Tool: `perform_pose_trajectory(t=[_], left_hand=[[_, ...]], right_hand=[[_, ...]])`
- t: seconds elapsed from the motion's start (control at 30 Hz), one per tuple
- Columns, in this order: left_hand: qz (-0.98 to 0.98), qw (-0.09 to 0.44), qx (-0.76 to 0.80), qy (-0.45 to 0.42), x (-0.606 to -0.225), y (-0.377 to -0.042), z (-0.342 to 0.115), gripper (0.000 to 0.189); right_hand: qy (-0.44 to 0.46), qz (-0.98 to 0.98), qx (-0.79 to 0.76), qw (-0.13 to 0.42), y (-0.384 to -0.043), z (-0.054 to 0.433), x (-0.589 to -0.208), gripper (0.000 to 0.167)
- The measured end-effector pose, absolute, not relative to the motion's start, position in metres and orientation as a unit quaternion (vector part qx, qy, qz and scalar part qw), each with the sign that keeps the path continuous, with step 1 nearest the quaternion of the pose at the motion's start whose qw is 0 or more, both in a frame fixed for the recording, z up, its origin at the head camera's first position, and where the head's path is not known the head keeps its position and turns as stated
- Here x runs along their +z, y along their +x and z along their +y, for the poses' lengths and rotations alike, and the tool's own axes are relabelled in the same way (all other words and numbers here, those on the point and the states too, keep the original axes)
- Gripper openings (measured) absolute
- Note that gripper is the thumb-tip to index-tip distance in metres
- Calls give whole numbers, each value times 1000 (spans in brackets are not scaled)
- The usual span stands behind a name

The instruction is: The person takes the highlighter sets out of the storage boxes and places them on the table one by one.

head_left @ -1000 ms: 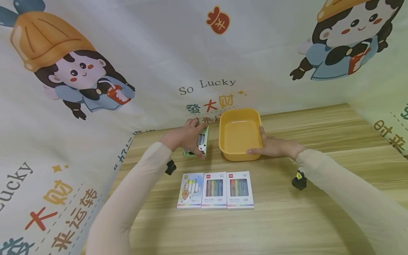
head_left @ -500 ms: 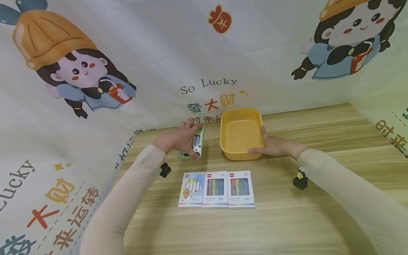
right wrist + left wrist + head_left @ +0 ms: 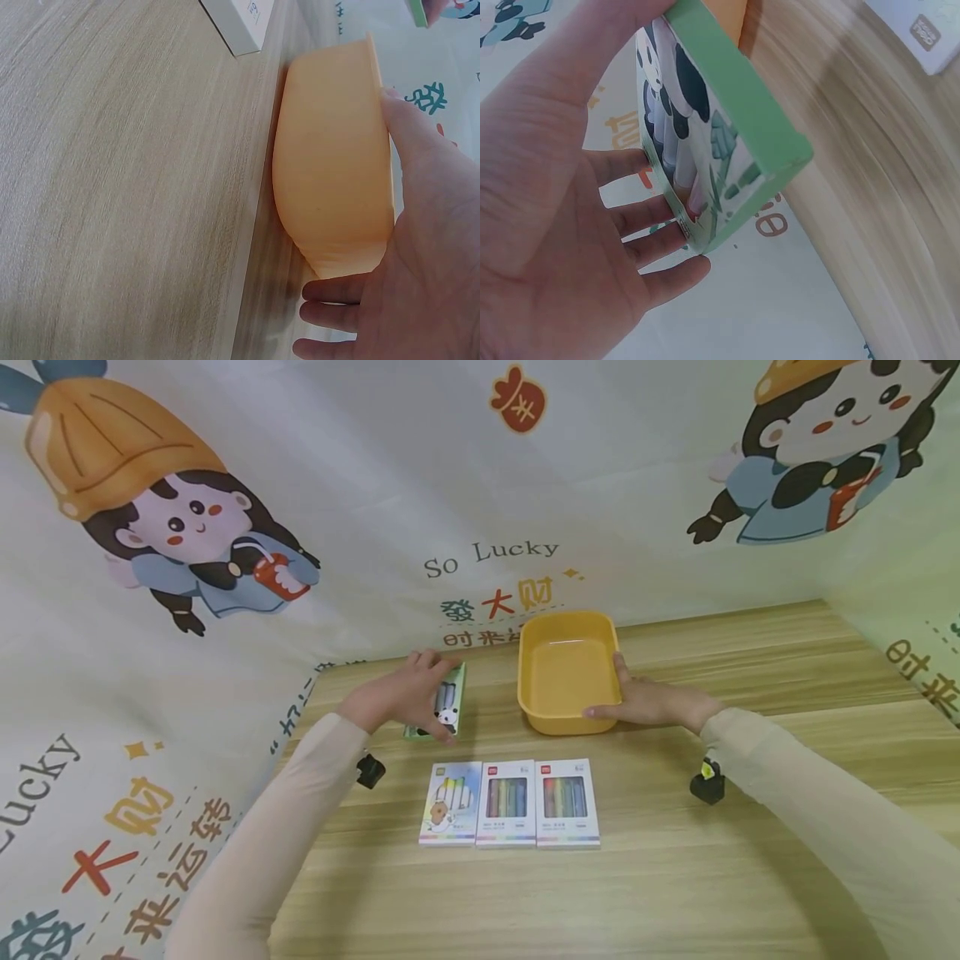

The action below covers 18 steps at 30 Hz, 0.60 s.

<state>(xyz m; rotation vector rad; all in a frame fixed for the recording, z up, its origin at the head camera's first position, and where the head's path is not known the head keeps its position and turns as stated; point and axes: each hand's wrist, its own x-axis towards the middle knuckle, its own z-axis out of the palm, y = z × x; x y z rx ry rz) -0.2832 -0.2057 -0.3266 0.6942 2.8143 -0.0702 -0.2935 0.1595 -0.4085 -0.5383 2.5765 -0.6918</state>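
Note:
My left hand (image 3: pixel 396 695) grips a green panda-printed box of markers (image 3: pixel 448 708) between thumb and fingers, left of the yellow plastic bin (image 3: pixel 573 726). In the left wrist view, the box (image 3: pixel 742 90) stands tilted, pens showing through its window, with the fingertips along one edge. My right hand (image 3: pixel 651 702) holds the bin by its right side. The right wrist view shows the thumb at the rim of the bin (image 3: pixel 334 150) and the other fingers stretched past its far end. The bin's inside is bare.
Three white boxes of coloured pens lie side by side in front of the bin: one with a bear print (image 3: pixel 450 810) and two with red logos (image 3: pixel 506 806). A printed cloth (image 3: pixel 360 527) hangs behind and beside the wooden table (image 3: pixel 525 902).
My left hand has moved left with the green box of markers, widening the space between it and the bin. My right hand stays on the bin, which keeps its place.

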Motion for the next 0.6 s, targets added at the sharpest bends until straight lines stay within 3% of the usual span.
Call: perform_pose_trajectory(t=[0.6], left_hand=[[968, 107, 21, 228, -326, -264, -227, 132]], right_hand=[[-197, 926, -252, 200, -296, 161, -412, 126]])
